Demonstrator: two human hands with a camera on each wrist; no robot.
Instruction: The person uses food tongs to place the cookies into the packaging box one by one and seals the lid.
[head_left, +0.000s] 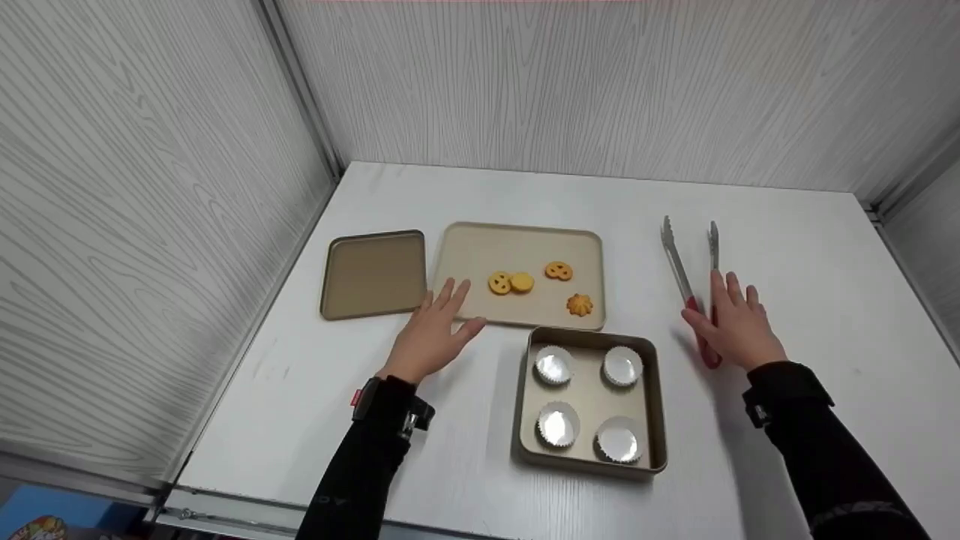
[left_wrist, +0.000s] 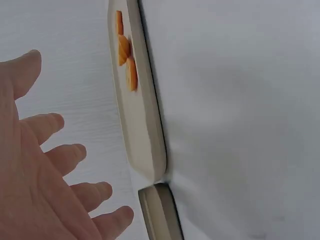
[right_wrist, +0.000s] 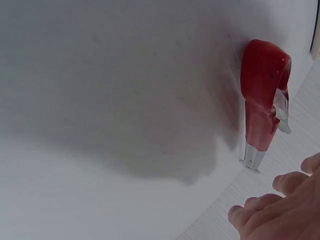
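Note:
My left hand [head_left: 429, 337], fingers spread, hovers at the near left corner of a beige baking tray [head_left: 480, 244] and holds nothing. Several cookies lie on that tray, among them a pretzel-shaped cookie [head_left: 559, 271] and a flower-shaped cookie [head_left: 580, 304]. In the left wrist view the left hand [left_wrist: 45, 175] is apart from the tray [left_wrist: 142, 125]. My right hand [head_left: 739, 322] is over the red handles of metal tongs [head_left: 679, 266], which lie spread apart. In the right wrist view its fingers extend beside the tongs' red handle [right_wrist: 260, 75], with a gap between.
A smaller brown tray [head_left: 375, 276] lies left of the beige one. Nearer me, a deep square pan [head_left: 592, 405] holds several silver cupcake cups [head_left: 557, 425]. Wood-grain panels [head_left: 600, 90] wall the white table [head_left: 420, 465] at the back and sides.

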